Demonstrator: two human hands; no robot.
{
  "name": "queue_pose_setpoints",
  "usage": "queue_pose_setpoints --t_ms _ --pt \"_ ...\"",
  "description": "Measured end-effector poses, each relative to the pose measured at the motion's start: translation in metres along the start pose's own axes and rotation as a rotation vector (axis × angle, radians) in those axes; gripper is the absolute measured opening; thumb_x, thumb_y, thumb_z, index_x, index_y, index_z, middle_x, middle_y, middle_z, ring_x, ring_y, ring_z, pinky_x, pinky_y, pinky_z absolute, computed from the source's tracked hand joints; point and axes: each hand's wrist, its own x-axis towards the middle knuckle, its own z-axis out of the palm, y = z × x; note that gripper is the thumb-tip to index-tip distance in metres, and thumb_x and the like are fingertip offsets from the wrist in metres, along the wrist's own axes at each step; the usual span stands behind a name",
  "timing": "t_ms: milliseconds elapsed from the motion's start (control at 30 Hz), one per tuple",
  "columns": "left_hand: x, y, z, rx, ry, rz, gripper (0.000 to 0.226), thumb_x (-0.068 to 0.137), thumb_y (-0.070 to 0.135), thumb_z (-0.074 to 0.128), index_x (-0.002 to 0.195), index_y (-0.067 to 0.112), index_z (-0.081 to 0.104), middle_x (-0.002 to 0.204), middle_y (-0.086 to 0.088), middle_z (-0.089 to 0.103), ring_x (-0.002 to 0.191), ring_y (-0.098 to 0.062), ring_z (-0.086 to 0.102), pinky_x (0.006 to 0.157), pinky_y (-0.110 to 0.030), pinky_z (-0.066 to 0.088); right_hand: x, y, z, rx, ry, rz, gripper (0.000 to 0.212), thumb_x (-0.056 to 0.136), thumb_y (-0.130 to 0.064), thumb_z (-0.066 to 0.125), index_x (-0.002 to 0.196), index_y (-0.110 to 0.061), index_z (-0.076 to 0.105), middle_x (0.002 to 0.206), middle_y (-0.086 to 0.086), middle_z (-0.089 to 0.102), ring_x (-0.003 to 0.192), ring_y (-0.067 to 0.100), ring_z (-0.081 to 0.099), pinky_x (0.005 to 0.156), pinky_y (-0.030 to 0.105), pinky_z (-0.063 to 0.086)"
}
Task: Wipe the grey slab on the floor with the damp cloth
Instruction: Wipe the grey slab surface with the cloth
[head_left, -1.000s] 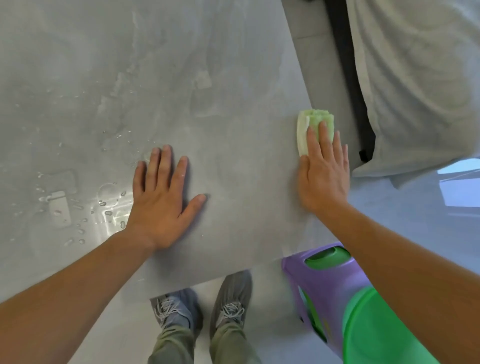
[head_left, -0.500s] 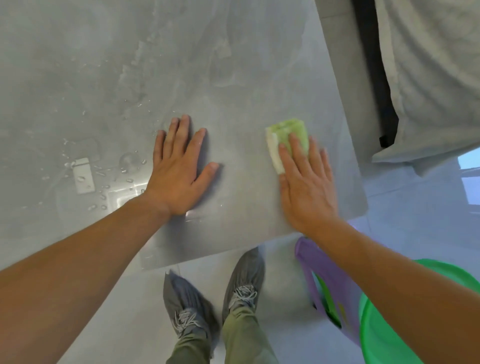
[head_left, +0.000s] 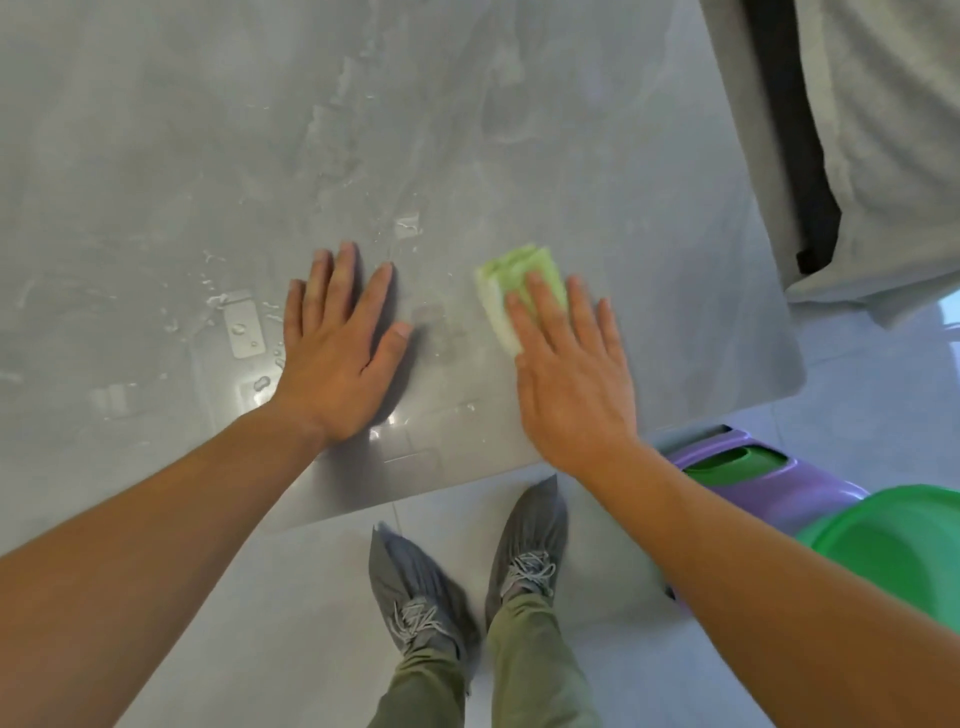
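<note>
The grey slab (head_left: 519, 130) fills most of the view, with water drops and wet streaks across its left and middle. A folded pale green cloth (head_left: 511, 286) lies on the slab near its front edge. My right hand (head_left: 571, 374) presses flat on the cloth with straight fingers, covering its near half. My left hand (head_left: 340, 353) rests flat on the bare slab to the left of the cloth, fingers spread.
A purple stool (head_left: 769, 478) and a green basin (head_left: 893, 540) stand at the lower right beside the slab's corner. Grey fabric (head_left: 883, 130) drapes at the upper right. My two feet in grey shoe covers (head_left: 415, 587) stand on the pale floor below the slab's edge.
My right hand has slid the cloth leftward from the slab's right edge toward the middle. The left hand has stayed flat on the slab.
</note>
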Motion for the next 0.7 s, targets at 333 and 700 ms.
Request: queue_pose_setpoints --t_ms 333,700 --pt "-0.001 0.000 -0.004 -0.082 -0.015 0.010 0.075 0.092 0.066 0.005 0.159 0.033 0.006 0.167 0.002 -0.015 0.151 -0.015 -0.023 0.119 -0.038 -0.019 -0.054 -0.085 0.015 0.110 -0.074 -0.166 0.073 0.097 -0.028 0.047 0.160 -0.022 0.010 0.169 0.001 0.000 0.153 0.036 -0.008 0.123 0.056 0.007" --pt "0.001 0.001 0.001 0.029 -0.020 0.003 0.079 0.091 0.068 0.002 0.160 0.029 0.001 0.167 -0.003 -0.019 0.151 -0.021 -0.025 0.120 -0.045 -0.017 -0.027 0.025 -0.014 0.186 0.098 0.725 0.066 0.101 -0.028 0.029 0.160 -0.022 0.001 0.168 0.000 -0.008 0.154 0.033 -0.006 0.125 0.048 -0.002"
